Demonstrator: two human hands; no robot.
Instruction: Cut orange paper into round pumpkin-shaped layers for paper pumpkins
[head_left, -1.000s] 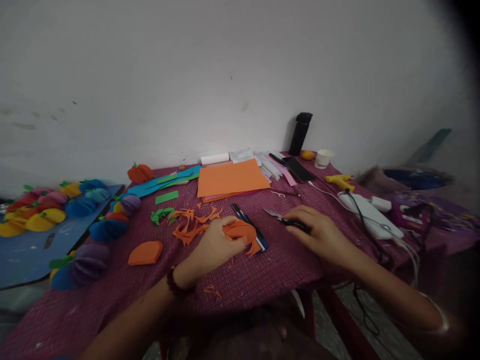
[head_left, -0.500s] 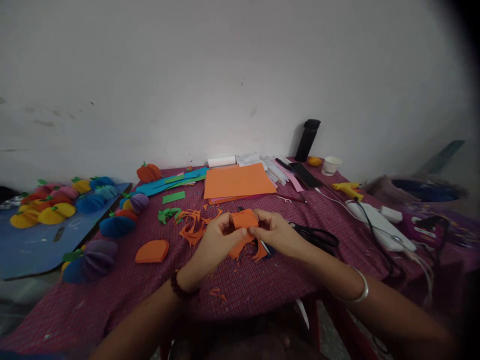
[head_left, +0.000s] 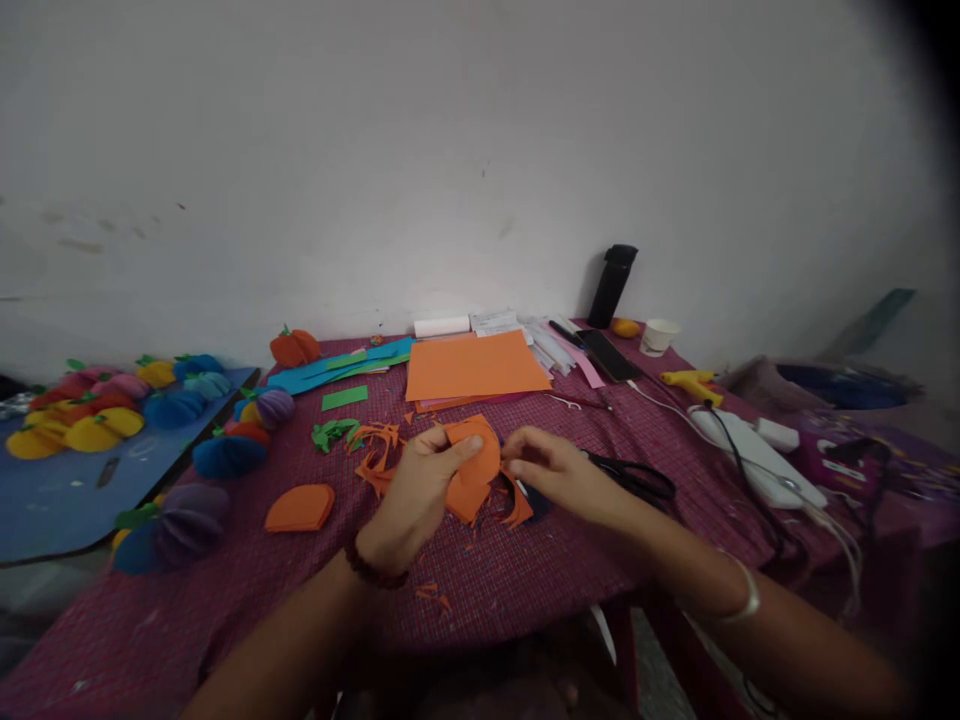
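In my left hand (head_left: 420, 480), thumb on top and fingers behind, I pinch a round-edged orange paper cutout (head_left: 480, 455). My right hand (head_left: 551, 465) is just right of the cutout, fingers bent and a little apart, holding nothing that I can see. Orange paper scraps (head_left: 514, 505) lie under and beside the hands, with more strips to the left. A stack of rounded orange paper pieces (head_left: 300, 508) rests on the cloth at the left. Black-handled scissors (head_left: 637, 478) lie behind my right wrist, blades partly hidden.
Orange sheets (head_left: 476, 365) lie at the back centre. Finished paper pumpkins (head_left: 105, 428) crowd a blue board (head_left: 52, 510) at the left. On the right are a black bottle (head_left: 613, 287), a phone (head_left: 609, 355), a paper cup (head_left: 660, 337), a yellow glue gun (head_left: 694, 385) and a white power strip (head_left: 757, 455) with cables.
The orange cutout, earlier held low between both hands, now stands turned up in my left hand. My right hand has let go and moved slightly right.
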